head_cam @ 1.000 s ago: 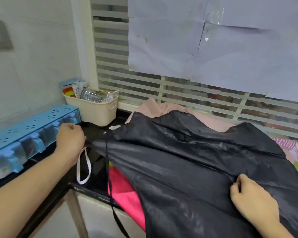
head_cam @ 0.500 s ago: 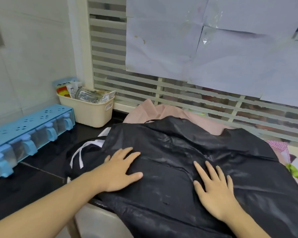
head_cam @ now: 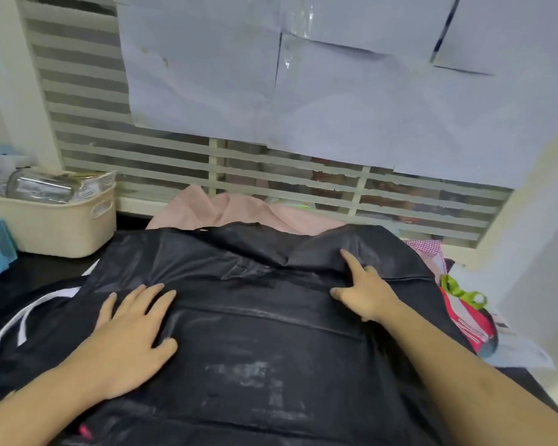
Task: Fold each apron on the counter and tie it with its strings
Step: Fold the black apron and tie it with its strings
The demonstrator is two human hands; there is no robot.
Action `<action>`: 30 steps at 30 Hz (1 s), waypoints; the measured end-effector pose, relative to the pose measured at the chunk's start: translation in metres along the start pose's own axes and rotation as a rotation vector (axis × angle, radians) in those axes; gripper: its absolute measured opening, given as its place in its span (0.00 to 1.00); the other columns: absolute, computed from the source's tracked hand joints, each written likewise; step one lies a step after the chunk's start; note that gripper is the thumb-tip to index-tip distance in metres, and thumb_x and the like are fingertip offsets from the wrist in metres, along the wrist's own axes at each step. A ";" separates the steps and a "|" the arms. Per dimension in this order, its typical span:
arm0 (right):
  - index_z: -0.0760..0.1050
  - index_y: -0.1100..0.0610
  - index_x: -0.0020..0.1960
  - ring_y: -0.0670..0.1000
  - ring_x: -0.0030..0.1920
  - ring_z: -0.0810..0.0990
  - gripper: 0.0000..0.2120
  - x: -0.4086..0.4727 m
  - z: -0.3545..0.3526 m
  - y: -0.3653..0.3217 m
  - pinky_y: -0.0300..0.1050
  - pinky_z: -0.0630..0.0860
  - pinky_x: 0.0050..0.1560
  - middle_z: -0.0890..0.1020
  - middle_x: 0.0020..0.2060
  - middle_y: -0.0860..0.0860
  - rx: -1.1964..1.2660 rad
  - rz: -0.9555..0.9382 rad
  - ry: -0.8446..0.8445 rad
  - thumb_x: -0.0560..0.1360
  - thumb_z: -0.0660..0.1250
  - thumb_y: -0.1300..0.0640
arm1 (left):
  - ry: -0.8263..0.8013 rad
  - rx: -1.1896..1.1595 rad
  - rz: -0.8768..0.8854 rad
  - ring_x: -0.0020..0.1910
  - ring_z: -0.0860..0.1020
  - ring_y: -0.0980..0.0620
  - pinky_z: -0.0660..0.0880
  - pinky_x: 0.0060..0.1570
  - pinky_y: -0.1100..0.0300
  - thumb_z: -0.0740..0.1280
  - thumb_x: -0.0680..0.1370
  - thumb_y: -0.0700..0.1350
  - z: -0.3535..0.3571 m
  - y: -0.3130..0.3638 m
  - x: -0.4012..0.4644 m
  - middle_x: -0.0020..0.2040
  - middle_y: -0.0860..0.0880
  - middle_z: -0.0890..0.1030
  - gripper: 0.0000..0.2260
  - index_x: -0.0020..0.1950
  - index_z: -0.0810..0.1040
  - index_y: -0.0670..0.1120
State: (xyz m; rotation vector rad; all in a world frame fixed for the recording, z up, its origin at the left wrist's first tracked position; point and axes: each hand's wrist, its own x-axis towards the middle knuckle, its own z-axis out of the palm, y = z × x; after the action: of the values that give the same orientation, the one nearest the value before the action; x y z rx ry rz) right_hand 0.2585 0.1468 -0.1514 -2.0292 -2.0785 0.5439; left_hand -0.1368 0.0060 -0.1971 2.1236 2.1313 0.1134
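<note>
Cream basket (head_cam: 62,226): foil packets (head_cam: 42,186) | hands (head_cam: 132,336) on black apron (head_cam: 255,333)

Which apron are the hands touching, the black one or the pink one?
The black apron. Both the left hand and right hand rest on it, while the pale pink apron lies untouched behind it.

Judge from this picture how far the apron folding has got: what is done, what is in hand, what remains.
Done: the black apron is spread over the pile on the counter.
In hand: the left hand presses it flat; the right hand bunches cloth near the far edge.
Left: no finished fold or tie shows, its white strings lie loose, and the pink apron behind waits unfolded.
</note>
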 end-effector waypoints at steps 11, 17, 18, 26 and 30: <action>0.68 0.50 0.73 0.63 0.56 0.80 0.18 0.042 -0.021 0.006 0.57 0.79 0.53 0.69 0.70 0.52 -0.116 -0.156 0.461 0.84 0.57 0.54 | -0.033 0.042 0.170 0.82 0.30 0.50 0.34 0.79 0.35 0.40 0.80 0.74 0.026 0.076 0.034 0.82 0.64 0.31 0.28 0.75 0.29 0.75; 0.56 0.40 0.82 0.53 0.76 0.69 0.32 0.092 -0.049 -0.013 0.55 0.71 0.73 0.61 0.80 0.42 -0.132 -0.406 0.177 0.83 0.65 0.54 | -0.021 0.047 0.146 0.82 0.30 0.51 0.35 0.79 0.35 0.36 0.77 0.75 0.025 0.080 0.040 0.81 0.65 0.30 0.28 0.74 0.28 0.75; 0.56 0.41 0.82 0.55 0.76 0.69 0.31 0.098 -0.050 -0.020 0.58 0.71 0.72 0.62 0.80 0.45 -0.171 -0.374 0.173 0.83 0.65 0.50 | -0.017 0.040 0.148 0.82 0.30 0.51 0.35 0.79 0.34 0.33 0.74 0.76 0.026 0.080 0.042 0.81 0.65 0.30 0.29 0.75 0.29 0.76; 0.82 0.50 0.42 0.55 0.49 0.77 0.23 0.106 -0.057 -0.079 0.53 0.77 0.53 0.78 0.46 0.50 -0.333 -0.508 0.414 0.83 0.57 0.38 | -0.006 0.128 0.137 0.75 0.73 0.44 0.76 0.62 0.31 0.48 0.81 0.73 0.030 0.072 0.044 0.78 0.58 0.71 0.30 0.81 0.61 0.66; 0.83 0.51 0.48 0.54 0.48 0.80 0.15 0.108 -0.028 -0.122 0.52 0.78 0.55 0.83 0.46 0.49 -0.267 -0.519 0.027 0.80 0.67 0.41 | 0.036 0.194 0.144 0.71 0.78 0.45 0.75 0.61 0.33 0.50 0.80 0.73 0.037 0.070 0.046 0.75 0.57 0.75 0.31 0.80 0.66 0.63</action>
State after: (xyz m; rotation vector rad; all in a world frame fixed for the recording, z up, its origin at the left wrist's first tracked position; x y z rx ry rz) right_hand 0.1509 0.2574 -0.0920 -1.4882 -2.6363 0.1532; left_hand -0.0621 0.0514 -0.2255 2.4010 2.0833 -0.0438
